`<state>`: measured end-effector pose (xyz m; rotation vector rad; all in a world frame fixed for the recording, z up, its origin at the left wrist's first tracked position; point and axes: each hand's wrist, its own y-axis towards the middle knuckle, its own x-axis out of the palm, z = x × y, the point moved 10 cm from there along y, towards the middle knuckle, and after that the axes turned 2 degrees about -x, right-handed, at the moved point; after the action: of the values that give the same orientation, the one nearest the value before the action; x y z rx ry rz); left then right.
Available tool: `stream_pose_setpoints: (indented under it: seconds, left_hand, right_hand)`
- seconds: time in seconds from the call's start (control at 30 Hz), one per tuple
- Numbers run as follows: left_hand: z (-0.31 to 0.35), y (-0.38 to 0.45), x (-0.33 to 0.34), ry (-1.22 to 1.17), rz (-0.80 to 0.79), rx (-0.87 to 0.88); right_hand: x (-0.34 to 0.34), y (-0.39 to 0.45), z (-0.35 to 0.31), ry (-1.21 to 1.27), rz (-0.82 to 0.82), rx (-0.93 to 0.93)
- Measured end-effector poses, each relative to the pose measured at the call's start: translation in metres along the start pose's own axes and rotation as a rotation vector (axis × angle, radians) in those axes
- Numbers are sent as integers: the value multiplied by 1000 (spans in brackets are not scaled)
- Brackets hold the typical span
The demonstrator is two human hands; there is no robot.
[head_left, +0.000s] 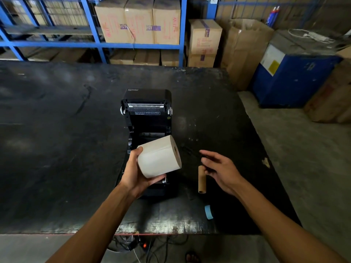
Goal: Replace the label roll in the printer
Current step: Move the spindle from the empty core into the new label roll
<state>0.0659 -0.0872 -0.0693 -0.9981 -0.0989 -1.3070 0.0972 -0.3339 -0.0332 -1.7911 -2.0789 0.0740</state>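
A black label printer (147, 118) stands in the middle of the dark table (57, 149) with its lid swung open and its roll bay showing. My left hand (134, 172) grips a full white label roll (159, 156) from below and from the left, holding it tilted just above the printer's front. My right hand (220, 169) hovers to the right of the roll, fingers spread and holding nothing. Under its fingers an empty brown cardboard core (201, 180) lies on the table.
A small blue tape roll (209, 212) sits near the table's front edge. Behind the table are blue shelves with cardboard boxes (138, 21). A blue bin (292, 76) and brown sacks stand at the right. Cables (133, 243) lie on the floor under the front edge.
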Motion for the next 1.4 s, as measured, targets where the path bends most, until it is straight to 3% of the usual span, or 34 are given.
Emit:
stream_pose_setpoints:
  seconds: [0.27, 0.43, 0.57, 0.83, 1.0, 1.17, 1.23, 1.3, 1.4]
  left_hand:
    - [7, 4, -10, 78, 9, -9]
    - [8, 5, -2, 214, -72, -4]
    - [5, 5, 4, 263, -79, -12]
    - [-3, 11, -4, 174, -62, -19]
    - [-9, 15, -4, 170, -55, -36]
    - [-14, 18, -4, 156, -65, -41]
    - [-13, 18, -7, 129, -57, -36]
    - [-12, 19, -11, 100, -42, -29]
    - [-9, 18, -14, 63, -42, -26]
  right_hand:
    - [22, -9, -39, -361, -100, -131]
    - [49, -3, -48, -609, -186, -238]
    - [58, 3, -18, -501, -157, -153]
    - [50, 0, -1, -219, 4, -195]
    - [43, 0, 4, -190, 88, -224]
    - [39, 2, 8, -211, 19, -190]
    - [17, 7, 8, -278, 83, -181]
    - [-25, 12, 9, -421, 262, -171]
    - [-103, 9, 25, -906, 566, 36]
